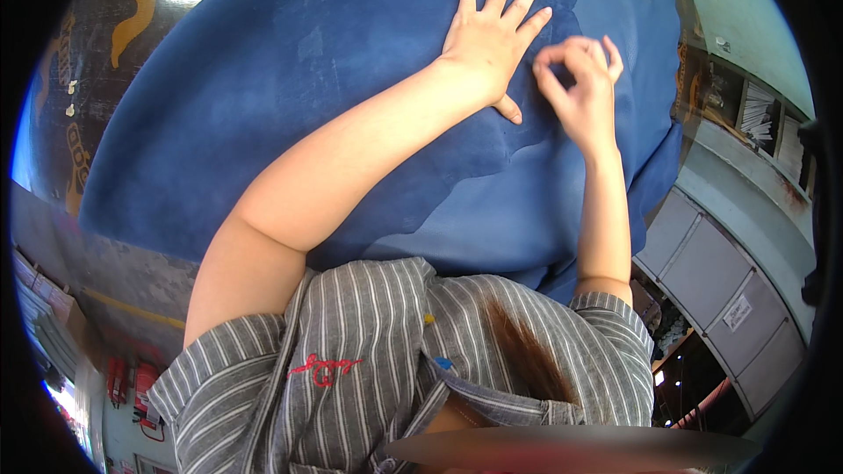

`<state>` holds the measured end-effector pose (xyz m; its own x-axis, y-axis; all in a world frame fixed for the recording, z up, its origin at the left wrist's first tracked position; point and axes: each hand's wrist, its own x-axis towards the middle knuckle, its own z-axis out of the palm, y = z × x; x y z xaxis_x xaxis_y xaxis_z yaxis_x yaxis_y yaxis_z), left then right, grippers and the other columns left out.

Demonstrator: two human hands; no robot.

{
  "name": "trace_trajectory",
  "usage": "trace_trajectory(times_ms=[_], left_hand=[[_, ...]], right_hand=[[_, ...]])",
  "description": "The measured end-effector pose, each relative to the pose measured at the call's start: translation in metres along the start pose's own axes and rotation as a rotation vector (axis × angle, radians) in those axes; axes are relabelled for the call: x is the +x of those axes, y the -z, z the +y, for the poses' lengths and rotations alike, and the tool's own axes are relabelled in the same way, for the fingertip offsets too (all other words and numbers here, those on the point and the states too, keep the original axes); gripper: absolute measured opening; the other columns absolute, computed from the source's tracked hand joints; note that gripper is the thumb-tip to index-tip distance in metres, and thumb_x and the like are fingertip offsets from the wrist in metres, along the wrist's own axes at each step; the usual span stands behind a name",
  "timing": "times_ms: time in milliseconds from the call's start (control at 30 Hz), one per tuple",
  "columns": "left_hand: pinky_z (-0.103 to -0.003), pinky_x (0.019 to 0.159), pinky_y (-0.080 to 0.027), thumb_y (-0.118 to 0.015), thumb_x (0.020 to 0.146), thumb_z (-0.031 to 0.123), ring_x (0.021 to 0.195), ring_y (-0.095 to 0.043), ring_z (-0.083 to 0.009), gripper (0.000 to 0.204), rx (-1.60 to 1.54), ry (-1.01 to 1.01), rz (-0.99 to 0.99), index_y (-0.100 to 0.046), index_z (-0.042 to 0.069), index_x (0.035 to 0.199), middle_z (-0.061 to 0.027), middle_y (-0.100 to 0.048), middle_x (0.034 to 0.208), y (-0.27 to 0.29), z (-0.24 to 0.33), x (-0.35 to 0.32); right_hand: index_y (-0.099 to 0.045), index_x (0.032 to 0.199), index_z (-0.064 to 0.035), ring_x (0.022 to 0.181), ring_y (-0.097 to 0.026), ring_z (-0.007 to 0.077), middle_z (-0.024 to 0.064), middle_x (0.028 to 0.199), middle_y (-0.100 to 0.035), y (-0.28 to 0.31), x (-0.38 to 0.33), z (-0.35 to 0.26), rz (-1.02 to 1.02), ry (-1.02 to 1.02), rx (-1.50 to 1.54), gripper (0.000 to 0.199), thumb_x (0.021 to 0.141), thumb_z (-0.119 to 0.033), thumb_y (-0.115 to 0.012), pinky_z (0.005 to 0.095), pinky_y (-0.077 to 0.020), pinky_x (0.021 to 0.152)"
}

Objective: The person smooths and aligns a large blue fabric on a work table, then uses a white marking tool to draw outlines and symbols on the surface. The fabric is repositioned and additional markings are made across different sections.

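A large sheet of blue leather [351, 61] with an irregular edge spreads before me. Along its right and lower side lies a lighter blue part [500, 202], rumpled into folds toward the right. My left hand [492, 48] rests flat on the darker leather, fingers spread and thumb pointing to the lower right. Just right of it, my right hand [586, 92] is over the leather near the boundary of the two shades. Its thumb and forefinger are pinched together in a ring, the other fingers loosely bent. Whatever may be between those fingertips is too small and blurred to tell.
Under the leather is a dark board with yellow markings [136, 0], showing at the far left. Grey cabinet doors [729, 298] and a shelf with stacked papers [760, 114] stand at the right. A red fire extinguisher [146, 386] is at the lower left.
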<state>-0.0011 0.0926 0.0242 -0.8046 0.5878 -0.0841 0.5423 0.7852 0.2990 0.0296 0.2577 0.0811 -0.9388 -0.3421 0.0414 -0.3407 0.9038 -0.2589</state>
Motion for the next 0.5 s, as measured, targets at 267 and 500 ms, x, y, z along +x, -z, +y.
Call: trace_trajectory(times_ms=[267, 500], left_hand=[[-0.079, 0.113, -0.006, -0.082, 0.051, 0.077, 0.155, -0.003, -0.0416, 0.135, 0.006, -0.006, 0.002, -0.025, 0.022, 0.161, -0.0109, -0.016, 0.169, -0.001, -0.001, 0.000], [-0.079, 0.113, -0.006, -0.081, 0.051, 0.078, 0.155, -0.004, -0.0417, 0.136, -0.014, -0.017, 0.032, -0.026, 0.022, 0.161, -0.0113, -0.018, 0.168, -0.001, -0.006, 0.000]], right_hand=[[-0.069, 0.077, -0.0133, 0.096, -0.059, 0.0145, -0.0037, 0.073, -0.058, 0.007, -0.015, -0.015, -0.327, -0.028, -0.113, 0.008, 0.074, -0.012, -0.076, 0.0552, -0.0194, 0.118], [-0.072, 0.085, -0.0137, 0.100, -0.060, 0.0173, 0.0007, 0.083, -0.062, -0.014, 0.020, 0.014, 0.040, 0.013, 0.002, 0.006, 0.080, -0.016, -0.074, 0.0531, -0.0207, 0.117]])
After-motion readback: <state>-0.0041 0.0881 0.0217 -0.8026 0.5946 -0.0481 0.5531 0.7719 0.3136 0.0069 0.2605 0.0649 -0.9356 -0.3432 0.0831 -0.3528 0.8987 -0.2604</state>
